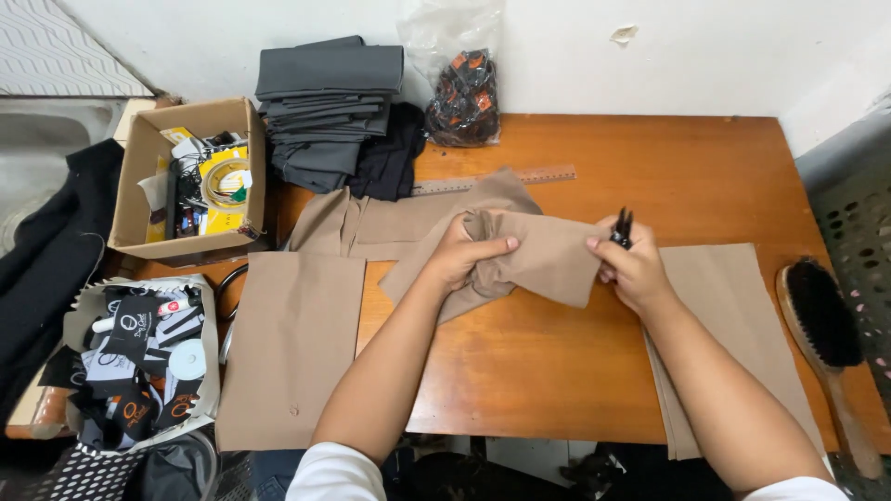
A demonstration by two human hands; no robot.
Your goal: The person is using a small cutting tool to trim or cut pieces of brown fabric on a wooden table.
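Note:
My left hand (pixel 461 250) bunches one end of a tan fabric piece (pixel 548 260) above the middle of the wooden table (pixel 520 371). My right hand (pixel 631 264) pinches the cloth's other edge and also holds a small black clipper tool (pixel 622 228), its tips pointing up. More tan cloth (pixel 390 223) trails from the held piece toward the back left. A flat tan panel (pixel 292 343) lies to the left of my arms, and a stack of tan panels (pixel 733 315) lies under my right forearm.
A cardboard box (pixel 139 186) of small supplies and a pile of folded grey cloth (pixel 329 102) sit at the back left. A plastic bag (pixel 462 97) of black tags leans on the wall. A ruler (pixel 520 176) lies behind. A brush (pixel 826 325) rests at the right edge. An open bag of labels (pixel 139 357) sits at the left.

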